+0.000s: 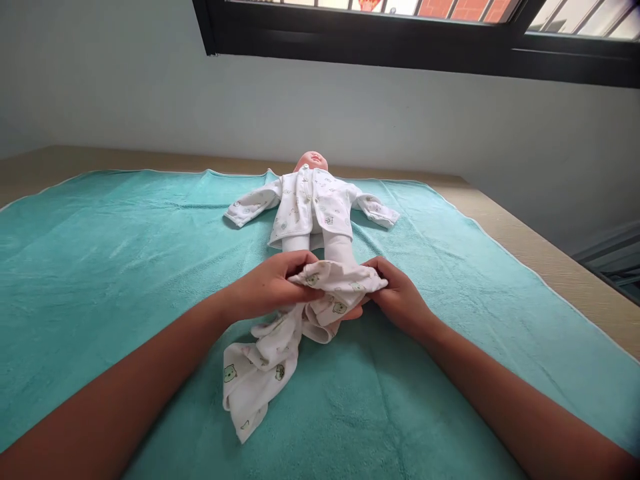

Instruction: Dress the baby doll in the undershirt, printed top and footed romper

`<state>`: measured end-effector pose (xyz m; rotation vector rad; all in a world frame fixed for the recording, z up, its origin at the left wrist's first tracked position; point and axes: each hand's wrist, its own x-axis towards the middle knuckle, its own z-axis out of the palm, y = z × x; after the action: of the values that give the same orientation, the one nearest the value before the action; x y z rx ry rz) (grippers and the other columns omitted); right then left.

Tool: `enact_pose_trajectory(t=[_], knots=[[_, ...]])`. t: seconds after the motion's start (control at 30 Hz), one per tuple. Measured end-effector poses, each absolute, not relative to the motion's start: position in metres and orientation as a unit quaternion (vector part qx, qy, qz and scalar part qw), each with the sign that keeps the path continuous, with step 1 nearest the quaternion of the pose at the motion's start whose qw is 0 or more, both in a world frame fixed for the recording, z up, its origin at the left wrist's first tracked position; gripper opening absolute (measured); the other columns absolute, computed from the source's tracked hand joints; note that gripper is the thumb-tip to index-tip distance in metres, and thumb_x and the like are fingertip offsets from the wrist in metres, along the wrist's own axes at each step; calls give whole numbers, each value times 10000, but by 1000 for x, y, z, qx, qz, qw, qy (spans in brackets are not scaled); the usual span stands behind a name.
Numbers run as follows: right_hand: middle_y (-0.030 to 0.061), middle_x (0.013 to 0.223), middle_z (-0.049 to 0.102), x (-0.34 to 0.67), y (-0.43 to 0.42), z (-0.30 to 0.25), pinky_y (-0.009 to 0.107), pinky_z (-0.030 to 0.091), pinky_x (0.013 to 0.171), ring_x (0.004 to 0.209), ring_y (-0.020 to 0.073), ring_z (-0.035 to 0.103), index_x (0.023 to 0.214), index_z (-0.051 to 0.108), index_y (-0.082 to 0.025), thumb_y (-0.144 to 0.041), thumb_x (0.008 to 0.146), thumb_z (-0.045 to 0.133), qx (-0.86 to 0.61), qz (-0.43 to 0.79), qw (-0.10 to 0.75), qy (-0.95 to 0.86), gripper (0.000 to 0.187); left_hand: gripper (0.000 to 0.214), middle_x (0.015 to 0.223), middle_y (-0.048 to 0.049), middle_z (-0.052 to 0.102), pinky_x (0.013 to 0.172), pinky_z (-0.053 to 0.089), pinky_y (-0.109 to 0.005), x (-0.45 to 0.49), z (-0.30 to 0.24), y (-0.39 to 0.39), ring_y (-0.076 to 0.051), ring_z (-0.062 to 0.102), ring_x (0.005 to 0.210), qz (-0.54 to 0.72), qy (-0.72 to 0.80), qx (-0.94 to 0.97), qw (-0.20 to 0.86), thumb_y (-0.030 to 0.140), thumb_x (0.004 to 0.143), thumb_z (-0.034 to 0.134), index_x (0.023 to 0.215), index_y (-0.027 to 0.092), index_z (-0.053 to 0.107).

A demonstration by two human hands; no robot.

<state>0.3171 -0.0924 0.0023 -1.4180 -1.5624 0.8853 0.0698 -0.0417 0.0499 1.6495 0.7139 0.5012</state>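
Note:
A baby doll (313, 160) lies on its back, head at the far side, dressed in a white printed jacket (315, 203) with both sleeves spread outward. White baby pants (345, 287) with small bear prints are bunched around the doll's lower legs. My left hand (280, 283) pinches the gathered cloth on the left side, thumb on top. On the right side, my right hand (395, 290) grips the cloth's edge between thumb and fingers. One pant leg trails toward me on the left. The doll's feet are hidden by the cloth and my hands.
A turquoise blanket (150, 253) covers most of the wooden table (560, 260), whose bare edge shows at the right and back. Behind it stands a white wall (350, 113) with a dark-framed window (360, 40) above.

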Motion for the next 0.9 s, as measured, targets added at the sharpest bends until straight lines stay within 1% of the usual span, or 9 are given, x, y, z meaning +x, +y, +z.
enact_pose_trajectory(t=[0.07,0.17,0.33,0.53,0.6,0.7,0.8,0.87,0.9], knots=[[-33,801,594,320,-89,0,262,416,653,746,156,528,861,558,-219,-202,775,567,-579,348,407,-615,89,189,809,5,608,649,470,-250,64,49,-34,-156,598,752,259,308,663,631,300,776,720,875,174,621],[-37,781,577,323,-85,-2,264,399,641,722,152,503,847,549,-221,-208,774,534,-599,310,395,-624,75,244,843,-17,629,653,491,-266,58,48,-24,-170,617,753,321,292,570,698,283,777,707,980,172,632],[-38,774,571,324,-81,-5,272,400,652,729,158,506,846,536,-222,-203,753,500,-616,285,370,-634,102,287,839,-28,648,617,496,-249,53,45,-16,-150,612,696,336,277,503,747,252,765,715,1027,158,646],[-29,766,567,339,-74,-4,281,403,667,739,170,512,812,550,-217,-251,740,492,-634,266,361,-630,98,236,794,-18,648,625,494,-233,43,35,-6,-147,615,688,383,276,460,752,178,685,743,894,146,639],[-23,768,575,345,-70,-4,285,408,679,748,175,516,808,564,-213,-262,727,502,-640,262,355,-629,113,161,721,-2,611,583,464,-209,37,35,-3,-123,585,639,402,265,448,754,218,721,730,790,146,605],[-14,790,597,349,-66,-4,302,431,705,769,186,531,818,584,-206,-243,718,497,-634,266,345,-639,138,220,673,3,576,533,426,-200,29,36,-2,-105,547,582,342,243,468,778,301,761,730,740,142,579],[8,908,633,347,-70,-1,354,463,812,877,210,570,917,617,-202,-239,747,540,-596,283,337,-672,190,264,789,-37,639,594,459,-213,31,34,-6,-134,605,670,275,216,489,799,271,705,792,851,129,624],[41,1113,627,343,-76,5,399,447,942,1065,238,564,1044,622,-217,-263,781,590,-542,310,338,-704,269,305,828,-38,655,635,478,-221,38,31,-11,-141,625,707,287,199,474,808,246,680,815,901,138,634],[51,1219,593,340,-78,10,411,426,997,1165,244,529,1107,612,-234,-283,806,601,-515,321,348,-714,305,309,829,-32,658,646,484,-224,43,30,-13,-140,629,712,303,195,461,811,246,680,818,905,144,634]])
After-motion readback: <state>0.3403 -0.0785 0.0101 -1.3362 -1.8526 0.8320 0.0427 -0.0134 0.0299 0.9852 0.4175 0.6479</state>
